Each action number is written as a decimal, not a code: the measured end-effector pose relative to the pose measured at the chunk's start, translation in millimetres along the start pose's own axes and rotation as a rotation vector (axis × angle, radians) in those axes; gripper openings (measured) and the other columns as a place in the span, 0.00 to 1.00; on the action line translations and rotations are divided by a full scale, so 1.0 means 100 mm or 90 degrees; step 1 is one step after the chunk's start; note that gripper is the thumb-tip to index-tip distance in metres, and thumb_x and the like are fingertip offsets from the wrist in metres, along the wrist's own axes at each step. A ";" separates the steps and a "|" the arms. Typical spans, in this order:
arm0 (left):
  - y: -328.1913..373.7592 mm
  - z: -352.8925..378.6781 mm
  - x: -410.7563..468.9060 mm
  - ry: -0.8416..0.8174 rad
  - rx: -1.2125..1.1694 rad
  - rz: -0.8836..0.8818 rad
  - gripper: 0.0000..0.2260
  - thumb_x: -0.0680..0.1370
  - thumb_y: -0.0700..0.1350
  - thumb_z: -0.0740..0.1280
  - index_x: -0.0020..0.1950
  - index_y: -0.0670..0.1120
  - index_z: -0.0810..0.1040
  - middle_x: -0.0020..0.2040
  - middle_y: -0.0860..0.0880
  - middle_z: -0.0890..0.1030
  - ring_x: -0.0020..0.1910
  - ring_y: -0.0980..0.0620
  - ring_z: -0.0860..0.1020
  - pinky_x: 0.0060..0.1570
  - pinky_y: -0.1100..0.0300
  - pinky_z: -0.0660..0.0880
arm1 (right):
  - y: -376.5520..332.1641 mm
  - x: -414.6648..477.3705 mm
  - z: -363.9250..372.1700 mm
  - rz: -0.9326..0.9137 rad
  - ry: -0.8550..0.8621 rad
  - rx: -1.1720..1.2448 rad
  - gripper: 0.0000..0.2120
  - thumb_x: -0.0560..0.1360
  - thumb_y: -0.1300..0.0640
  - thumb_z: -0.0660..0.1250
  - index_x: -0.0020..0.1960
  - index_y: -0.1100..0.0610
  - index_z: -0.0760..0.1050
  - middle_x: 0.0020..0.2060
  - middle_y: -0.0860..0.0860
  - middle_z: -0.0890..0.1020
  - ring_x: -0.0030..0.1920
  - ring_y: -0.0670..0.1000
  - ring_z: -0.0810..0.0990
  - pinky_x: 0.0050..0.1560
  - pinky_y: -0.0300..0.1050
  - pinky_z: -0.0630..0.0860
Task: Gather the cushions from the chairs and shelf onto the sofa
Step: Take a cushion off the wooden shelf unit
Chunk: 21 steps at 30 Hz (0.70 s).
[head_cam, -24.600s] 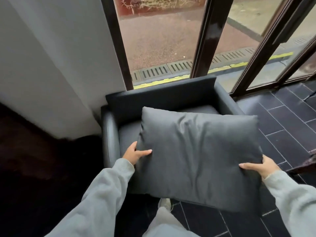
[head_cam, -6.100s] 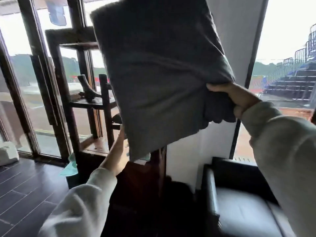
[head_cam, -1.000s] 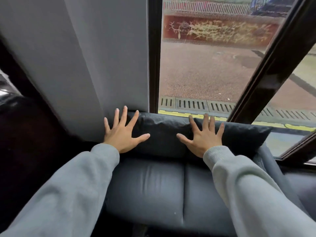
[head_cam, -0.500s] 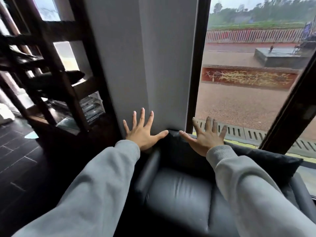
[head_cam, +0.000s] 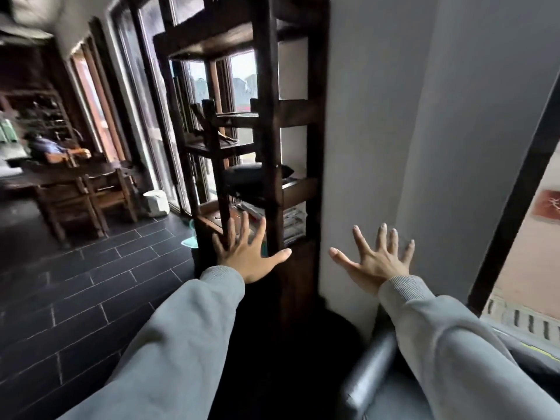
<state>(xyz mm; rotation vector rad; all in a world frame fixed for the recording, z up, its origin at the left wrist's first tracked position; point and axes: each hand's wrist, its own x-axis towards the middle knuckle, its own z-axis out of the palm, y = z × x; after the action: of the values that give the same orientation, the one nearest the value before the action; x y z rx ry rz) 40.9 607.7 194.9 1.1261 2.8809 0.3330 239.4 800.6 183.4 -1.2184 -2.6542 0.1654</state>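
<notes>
I am holding my left hand out flat, all five fingers spread wide and gripping nothing. My right hand is doing the same beside it, palm forward, fingers fanned and empty. Grey sleeves are covering both arms to the wrists.

The left hand is hovering in front of the lower part of a dark wooden shelf; I cannot tell whether it is touching the post. Above that hand and slightly to its right, a dark cushion is lying flat on one of the shelf boards, partly behind the front post. The right hand is showing against a plain grey wall.

Under my right wrist, the black leather arm of the sofa is showing. To the right of the right hand a dark window frame is slanting upward. Off to the left of the left hand, dark floor tiles are running toward wooden chairs, well apart from both hands.
</notes>
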 end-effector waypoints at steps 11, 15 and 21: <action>-1.77 -0.29 1.14 0.013 0.032 0.008 0.52 0.66 0.85 0.47 0.82 0.62 0.31 0.79 0.50 0.23 0.79 0.42 0.26 0.71 0.31 0.29 | -2.04 0.87 0.42 -0.067 0.042 -0.014 0.52 0.62 0.15 0.34 0.81 0.38 0.38 0.82 0.59 0.39 0.81 0.60 0.34 0.73 0.69 0.28; -2.13 -0.25 1.56 -0.012 0.021 0.012 0.53 0.67 0.84 0.51 0.80 0.62 0.29 0.74 0.51 0.20 0.78 0.42 0.24 0.72 0.30 0.30 | -2.52 1.28 0.58 -0.078 0.022 -0.031 0.53 0.62 0.15 0.36 0.82 0.40 0.38 0.82 0.59 0.39 0.81 0.61 0.34 0.73 0.68 0.27; -2.53 -0.15 2.50 -0.051 0.016 0.002 0.55 0.68 0.82 0.58 0.81 0.60 0.29 0.72 0.50 0.18 0.78 0.42 0.24 0.72 0.29 0.31 | -3.13 2.27 0.87 -0.118 -0.004 -0.007 0.53 0.64 0.16 0.42 0.82 0.42 0.39 0.82 0.59 0.37 0.80 0.61 0.34 0.76 0.67 0.34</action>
<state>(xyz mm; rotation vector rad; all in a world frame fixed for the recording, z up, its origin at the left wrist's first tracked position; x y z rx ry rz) -313.9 591.9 169.0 1.1220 2.8224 0.2461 -155.9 767.8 192.0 -0.9687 -2.7579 0.1253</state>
